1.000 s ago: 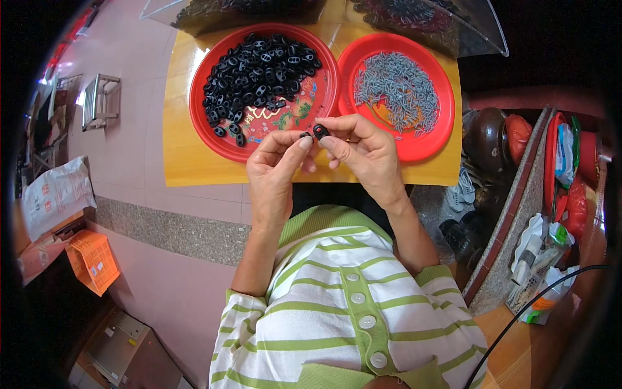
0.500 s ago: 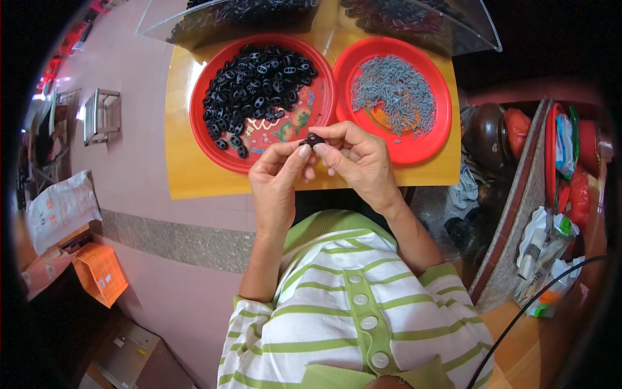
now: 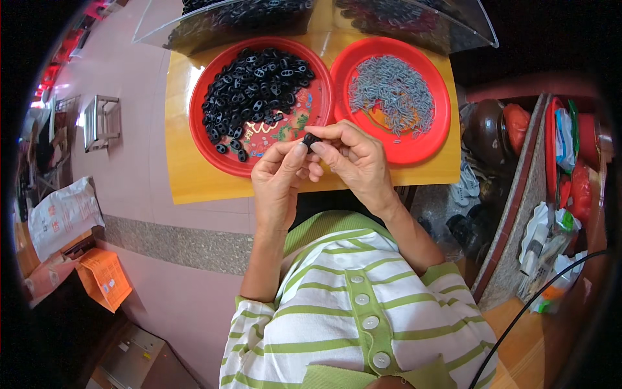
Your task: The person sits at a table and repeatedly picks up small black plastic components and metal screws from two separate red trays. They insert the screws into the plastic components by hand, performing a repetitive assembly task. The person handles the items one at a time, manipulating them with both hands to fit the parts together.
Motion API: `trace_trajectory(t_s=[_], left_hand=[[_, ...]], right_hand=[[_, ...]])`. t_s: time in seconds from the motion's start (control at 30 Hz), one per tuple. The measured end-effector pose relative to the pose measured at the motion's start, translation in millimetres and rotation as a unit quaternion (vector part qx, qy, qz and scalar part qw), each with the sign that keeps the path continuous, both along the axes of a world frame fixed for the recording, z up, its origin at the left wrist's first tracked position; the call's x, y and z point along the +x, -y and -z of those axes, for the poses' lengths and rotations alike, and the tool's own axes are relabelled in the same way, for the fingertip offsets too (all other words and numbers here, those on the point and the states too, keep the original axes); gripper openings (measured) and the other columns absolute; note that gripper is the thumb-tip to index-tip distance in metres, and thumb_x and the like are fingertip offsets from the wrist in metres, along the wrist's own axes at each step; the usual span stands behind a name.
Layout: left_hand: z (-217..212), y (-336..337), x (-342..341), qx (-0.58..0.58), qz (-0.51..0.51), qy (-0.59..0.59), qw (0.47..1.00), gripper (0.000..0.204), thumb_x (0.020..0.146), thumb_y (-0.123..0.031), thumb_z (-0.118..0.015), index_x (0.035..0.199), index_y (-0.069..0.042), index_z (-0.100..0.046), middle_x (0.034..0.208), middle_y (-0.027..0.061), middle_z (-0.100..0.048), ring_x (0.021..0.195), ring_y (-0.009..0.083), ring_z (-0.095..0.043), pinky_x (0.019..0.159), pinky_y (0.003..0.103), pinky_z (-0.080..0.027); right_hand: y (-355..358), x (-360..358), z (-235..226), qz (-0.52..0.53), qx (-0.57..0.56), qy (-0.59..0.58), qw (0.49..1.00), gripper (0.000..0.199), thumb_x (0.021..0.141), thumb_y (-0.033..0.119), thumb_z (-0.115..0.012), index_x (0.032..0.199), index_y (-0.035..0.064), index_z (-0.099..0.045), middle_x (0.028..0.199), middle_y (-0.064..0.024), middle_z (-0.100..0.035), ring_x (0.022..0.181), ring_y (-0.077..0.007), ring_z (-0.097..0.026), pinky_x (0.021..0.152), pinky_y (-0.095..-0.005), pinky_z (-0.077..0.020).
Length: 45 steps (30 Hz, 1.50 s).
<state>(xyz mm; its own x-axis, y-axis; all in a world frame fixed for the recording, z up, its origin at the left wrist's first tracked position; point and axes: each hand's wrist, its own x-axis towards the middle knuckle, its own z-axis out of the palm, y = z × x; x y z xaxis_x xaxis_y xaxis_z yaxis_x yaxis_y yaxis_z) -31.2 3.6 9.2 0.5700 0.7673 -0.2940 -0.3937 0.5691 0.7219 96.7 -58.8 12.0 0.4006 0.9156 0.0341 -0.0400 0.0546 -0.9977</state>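
Pinched between the fingertips of both hands is a small black two-holed oval part (image 3: 310, 139). My left hand (image 3: 280, 167) holds it with thumb and forefinger from the left. From the right, my right hand (image 3: 350, 155) grips the same part; whether a screw is also between the fingers cannot be seen. Just beyond my left hand lies a red round tray (image 3: 197, 139) heaped with black two-holed oval parts (image 3: 254, 84). A second red tray (image 3: 435, 136), beyond my right hand, holds a spread of small grey screws (image 3: 393, 91).
Both trays stand on a yellow tabletop (image 3: 214, 189). A clear plastic bin (image 3: 414, 37) with more parts stands at the far edge. To the left are a metal stool (image 3: 102, 123) and an orange bag (image 3: 103, 279). A black cable (image 3: 538, 295) runs along the lower right.
The black part has turned slightly between my fingertips. Both hands stay in nearly the same place, and the whole view has shifted a little.
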Motion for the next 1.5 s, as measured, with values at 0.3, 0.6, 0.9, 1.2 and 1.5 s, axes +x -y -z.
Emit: trace_trajectory(t_s=[0.3,0.6,0.9,1.2,1.5], left_hand=[[5.2,-0.4,2.1,0.010,-0.016,-0.007,1.000,0.013,0.090,-0.009,-0.057,0.094,0.002,-0.058,0.080,0.0107,-0.064,0.065,0.0130,-0.060,0.058,0.022,-0.047],[9.8,2.4,2.3,0.059,-0.039,-0.034,0.997,0.014,0.088,-0.009,-0.060,0.096,0.003,-0.060,0.082,0.0092,-0.065,0.067,0.0106,-0.059,0.062,0.022,-0.047],[11.5,13.2,5.8,0.061,-0.099,-0.022,0.993,0.013,0.089,-0.008,-0.059,0.096,0.003,-0.060,0.083,0.0093,-0.065,0.069,0.0116,-0.060,0.064,0.023,-0.049],[6.9,12.6,5.1,0.029,-0.099,-0.001,0.995,0.013,0.088,-0.008,-0.059,0.096,0.003,-0.060,0.083,0.0092,-0.065,0.071,0.0122,-0.061,0.064,0.023,-0.049],[7.2,9.4,4.2,0.010,-0.069,-0.038,0.997,0.014,0.089,-0.009,-0.058,0.096,0.003,-0.061,0.083,0.0093,-0.065,0.068,0.0122,-0.061,0.065,0.023,-0.050]], right_hand=[[-4.3,3.6,-4.8,0.006,0.022,0.078,0.997,0.022,0.082,0.004,-0.063,0.104,-0.0011,-0.061,0.082,-0.0051,-0.056,0.068,-0.0089,-0.058,0.061,-0.0226,-0.0464],[-7.6,1.5,2.8,0.008,0.026,-0.015,1.000,0.018,0.083,0.002,-0.061,0.101,-0.0012,-0.061,0.086,-0.0076,-0.059,0.071,-0.0104,-0.060,0.063,-0.0235,-0.0481],[-5.6,-20.9,-1.4,0.083,0.062,0.007,0.995,0.012,0.087,0.001,-0.058,0.099,-0.0022,-0.060,0.083,-0.0025,-0.058,0.070,-0.0046,-0.056,0.062,-0.0204,-0.0480],[-6.5,-18.0,1.4,0.047,0.042,-0.071,0.995,0.013,0.089,0.001,-0.056,0.101,-0.0029,-0.059,0.082,-0.0012,-0.059,0.072,-0.0044,-0.056,0.064,-0.0187,-0.0475],[-6.1,-6.9,-3.1,0.005,-0.002,-0.115,0.993,0.016,0.087,0.000,-0.058,0.103,-0.0035,-0.059,0.086,-0.0045,-0.063,0.072,-0.0056,-0.058,0.065,-0.0196,-0.0483]])
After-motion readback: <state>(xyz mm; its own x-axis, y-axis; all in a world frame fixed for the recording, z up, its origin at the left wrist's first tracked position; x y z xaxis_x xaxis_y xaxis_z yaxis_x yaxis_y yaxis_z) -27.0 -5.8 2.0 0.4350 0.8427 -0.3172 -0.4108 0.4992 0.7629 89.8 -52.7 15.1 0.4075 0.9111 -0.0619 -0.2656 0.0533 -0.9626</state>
